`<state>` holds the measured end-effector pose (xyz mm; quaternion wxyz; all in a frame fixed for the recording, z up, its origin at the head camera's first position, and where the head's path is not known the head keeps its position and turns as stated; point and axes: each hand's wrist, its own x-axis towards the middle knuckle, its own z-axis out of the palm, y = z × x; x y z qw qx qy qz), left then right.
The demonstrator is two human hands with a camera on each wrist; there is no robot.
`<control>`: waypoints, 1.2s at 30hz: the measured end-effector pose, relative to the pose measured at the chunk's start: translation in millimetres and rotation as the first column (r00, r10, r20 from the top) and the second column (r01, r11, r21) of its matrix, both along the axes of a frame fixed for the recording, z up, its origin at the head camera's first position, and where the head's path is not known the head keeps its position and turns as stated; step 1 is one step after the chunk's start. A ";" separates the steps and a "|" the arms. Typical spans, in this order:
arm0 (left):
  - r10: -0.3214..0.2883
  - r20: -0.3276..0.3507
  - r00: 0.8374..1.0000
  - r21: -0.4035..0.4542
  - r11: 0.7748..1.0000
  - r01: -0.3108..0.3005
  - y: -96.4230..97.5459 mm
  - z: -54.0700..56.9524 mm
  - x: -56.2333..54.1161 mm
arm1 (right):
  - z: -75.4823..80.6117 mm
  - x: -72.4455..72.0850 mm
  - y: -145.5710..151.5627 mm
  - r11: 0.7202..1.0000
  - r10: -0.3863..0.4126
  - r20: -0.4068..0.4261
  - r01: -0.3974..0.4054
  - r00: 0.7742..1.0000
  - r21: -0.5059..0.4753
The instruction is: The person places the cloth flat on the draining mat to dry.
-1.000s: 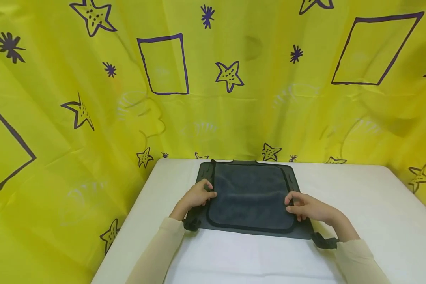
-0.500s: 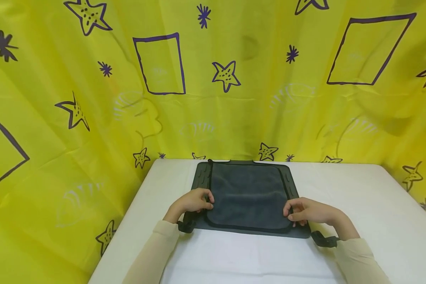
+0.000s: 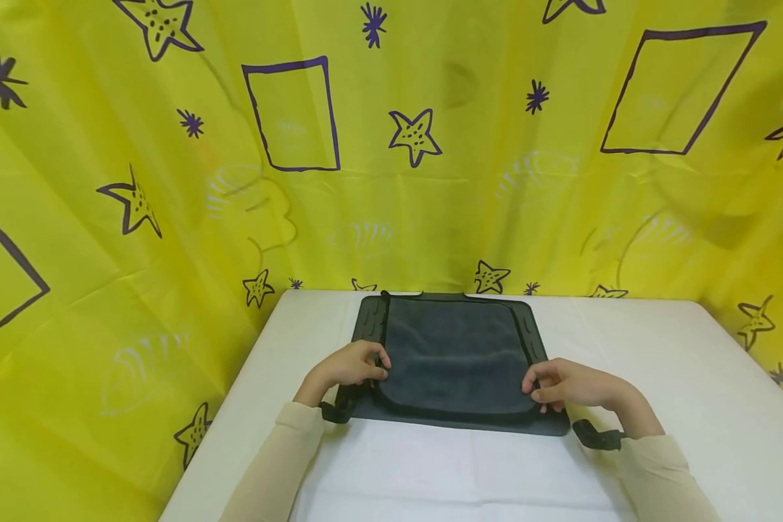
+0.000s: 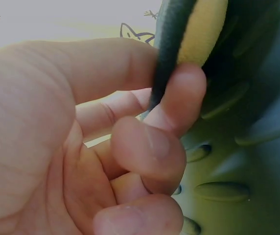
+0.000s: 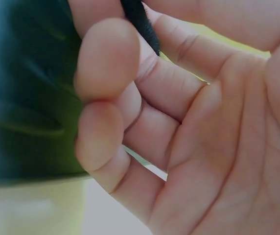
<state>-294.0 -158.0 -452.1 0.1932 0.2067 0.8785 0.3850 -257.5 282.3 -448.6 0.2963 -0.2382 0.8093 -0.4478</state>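
Note:
A dark blue-grey cloth mat (image 3: 453, 355) with black edging lies over a dark, ridged tray (image 3: 531, 337). My left hand (image 3: 350, 364) pinches the mat's left edge in the head view; in the left wrist view, the black edging and a yellowish underside (image 4: 202, 34) show at the fingers. On the opposite side, my right hand (image 3: 574, 384) pinches the right edge. The right wrist view has the black edging (image 5: 142, 27) between that hand's fingers, with the tray's ridged surface (image 5: 27, 117) beside them. The mat's near edge appears slightly raised off the tray.
The tray rests on a white-covered table (image 3: 665, 362), close to its far edge. Behind and on the left hangs a yellow curtain (image 3: 365, 196) printed with stars and frames. Black straps (image 3: 597, 435) sit at both wrists.
Both hands have come slightly toward me and apart, the left one more. The mat's near edge looks a little higher now, and the head view has shifted slightly.

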 end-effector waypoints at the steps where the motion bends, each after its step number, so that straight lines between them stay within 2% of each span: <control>1: 0.000 0.005 1.000 0.005 1.000 0.000 -0.2 0.8 0.2 | 0.8 -0.1 0.6 1.000 0.000 0.001 0.000 1.000 -0.001; 10: -0.006 0.006 1.000 0.007 1.000 0.006 -0.4 8.5 2.3 | 7.0 0.6 5.2 0.999 0.032 -0.001 -0.032 0.999 -0.017; 17: -0.015 0.050 0.999 0.013 1.000 0.014 0.5 11.0 2.8 | 7.8 1.7 5.3 0.999 0.043 0.011 -0.043 0.999 -0.005; 22: -0.014 0.052 0.999 0.001 1.000 0.014 1.0 9.0 3.1 | 6.5 2.6 4.0 1.000 0.024 0.017 -0.024 1.000 0.013; 29: -0.039 0.035 0.999 -0.059 0.997 0.041 1.8 2.9 4.2 | -0.5 2.0 1.9 0.999 -0.015 0.048 0.014 0.999 0.036; 36: -0.042 0.026 0.999 -0.075 0.996 0.043 1.8 1.5 5.3 | -4.1 0.3 2.6 1.000 0.005 0.041 -0.006 0.999 0.026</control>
